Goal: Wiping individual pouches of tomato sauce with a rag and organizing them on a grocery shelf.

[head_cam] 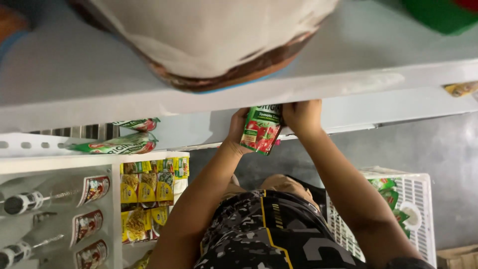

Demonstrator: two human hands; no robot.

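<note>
My left hand (238, 130) and my right hand (301, 117) both grip a green and red sauce pouch (261, 129) with tomatoes pictured on it. They hold it upright, right against the front edge of a white shelf (149, 105). The left hand's fingers wrap the pouch's left side, and the right hand pinches its top right corner. Two more pouches of the same kind (115, 144) lie on their sides on the shelf to the left. My dark patterned shirt (259, 234) shows below my arms.
A white plastic crate (420, 204) with green pouches in it stands at the right. Yellow packets (148, 195), red-labelled packs (92, 189) and dark bottles (22, 202) fill lower shelves at the left. A cardboard box (458, 256) sits bottom right. A large white and brown round object (214, 45) overhangs the top.
</note>
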